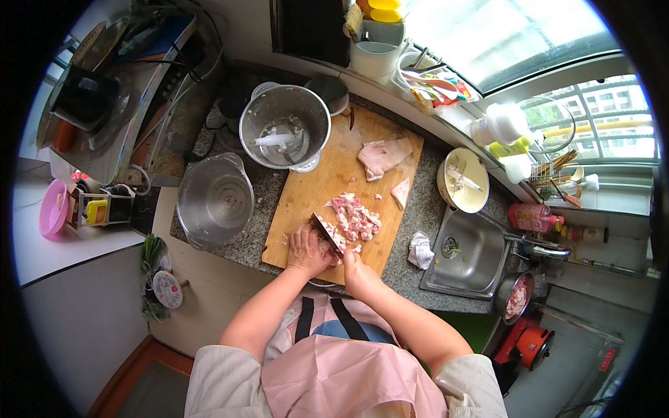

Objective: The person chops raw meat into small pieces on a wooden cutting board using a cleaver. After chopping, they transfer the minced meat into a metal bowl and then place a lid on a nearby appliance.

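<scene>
On a wooden cutting board (298, 204) lies a pile of chopped pink meat (358, 217). My right hand (360, 274) grips the handle of a kitchen knife (326, 234), whose dark blade stands on edge in the meat. Just left of the blade, my left hand (308, 251) presses down on meat, most of which its fingers hide. Farther up the board are a large piece of pale pork skin (384, 157) and a smaller piece (401, 193). A dried red chili (352, 118) lies near the top edge.
A metal pot with a white blade insert (285, 128) overlaps the board's upper left corner. Left of the board sits an empty metal pot (215, 201). To the right are a white cloth (420, 250), a cream enamel bowl (463, 180), a steel sink (468, 256) and a bowl of meat (516, 298).
</scene>
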The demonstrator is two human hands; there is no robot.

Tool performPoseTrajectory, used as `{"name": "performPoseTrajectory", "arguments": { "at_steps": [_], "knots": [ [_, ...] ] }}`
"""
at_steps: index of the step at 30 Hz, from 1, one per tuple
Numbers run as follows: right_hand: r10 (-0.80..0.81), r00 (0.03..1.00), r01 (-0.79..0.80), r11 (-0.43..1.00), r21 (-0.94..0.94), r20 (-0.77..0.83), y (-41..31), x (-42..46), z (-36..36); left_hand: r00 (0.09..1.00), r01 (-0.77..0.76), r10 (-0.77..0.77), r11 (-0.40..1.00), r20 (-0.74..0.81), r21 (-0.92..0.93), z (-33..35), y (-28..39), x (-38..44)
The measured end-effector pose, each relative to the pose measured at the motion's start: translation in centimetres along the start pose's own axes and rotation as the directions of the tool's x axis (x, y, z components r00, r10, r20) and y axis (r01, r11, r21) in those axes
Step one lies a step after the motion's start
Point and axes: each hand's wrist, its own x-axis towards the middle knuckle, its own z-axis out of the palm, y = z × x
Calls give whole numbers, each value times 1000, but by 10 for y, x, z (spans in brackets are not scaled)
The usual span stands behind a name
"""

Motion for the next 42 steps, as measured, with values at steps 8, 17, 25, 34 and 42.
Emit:
{"name": "performPoseTrajectory", "arguments": {
  "at_steps": [8, 17, 25, 34, 42],
  "knots": [
    [-113, 982, 117, 993, 13, -153, 1, 30, 17, 998, 37, -32, 994, 46, -106, 6, -10, 0],
    [8, 985, 13, 993, 119, -175, -18, 53, 16, 1000, -15, 14, 987, -2, -159, 2, -14, 3],
    [15, 965, 9, 996, 90, -261, -19, 67, 14, 980, -126, 156, 966, 120, -228, -12, -20, 1],
    [9, 926, 99, 959, 265, -378, 23, 22, -19, 998, -57, 59, 983, 9, -173, -13, -7, -20],
    [96, 989, -92, 995, 42, -109, 5, -44, 5, 997, -57, 48, 986, -63, -156, -6, -7, -13]
  ]
}}
